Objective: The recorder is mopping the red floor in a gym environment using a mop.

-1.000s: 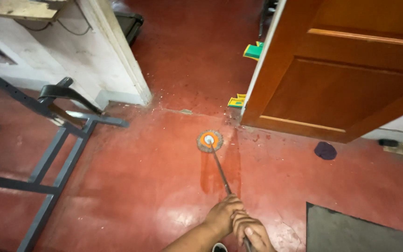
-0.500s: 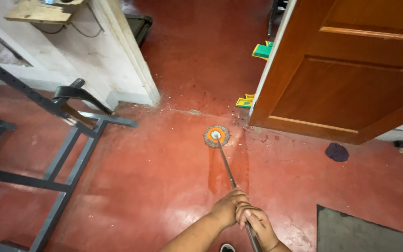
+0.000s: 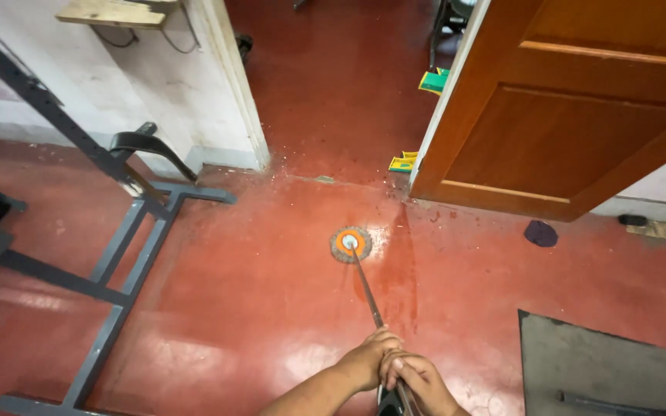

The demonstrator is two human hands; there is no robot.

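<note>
Glossy red floor (image 3: pixel 256 308), wooden door (image 3: pixel 572 115), grey metal frame (image 3: pixel 117 254)

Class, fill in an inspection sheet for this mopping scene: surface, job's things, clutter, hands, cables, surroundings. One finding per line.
Surface: glossy red floor, a wet streak beside the mop, pale specks near the doorway.
Job's things: round mop head with an orange centre flat on the floor; thin metal handle slanting up to the hands.
Clutter: small dark cloth near the door; yellow-green items at the door edge.
Hands: left hand and right hand both gripping the handle, touching.
Cables: dark wire under the wooden shelf.
Surroundings: open wooden door, grey metal frame, grey mat.
</note>
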